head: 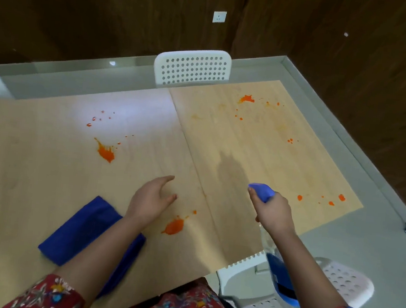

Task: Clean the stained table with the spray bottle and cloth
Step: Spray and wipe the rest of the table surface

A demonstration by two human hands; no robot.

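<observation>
1. Red floral sleeves (pixel 56 296) are filling the bottom edge of the frame, and both forearms are reaching out from them over the wooden table (pixel 33 161).
2. Right of centre, the right hand (pixel 274 214) is gripping the spray bottle (pixel 262 191) round its neck. The blue nozzle is pointing up-frame over the right half of the table.
3. At centre frame the left hand (pixel 149 203) is hovering with relaxed, spread fingers, holding nothing. The folded blue cloth (pixel 75 235) is lying on the table at lower left, partly under that forearm.
4. I am reading this as the spraying step. An orange splat (pixel 105 152) at centre left, a nearer blot (pixel 174 227) and the scattered drops (pixel 246 99) at upper right are all sitting unwiped. The next move is calling for aiming at a stain and squeezing the trigger, then reaching back for the cloth.
5. The wrist and forearm are hiding most of the bottle's body, and what is showing is blurring, so its fill level is escaping me. I cannot tell whether any mist is leaving the nozzle. The frame is cutting off a stain at the lower left corner.
</observation>
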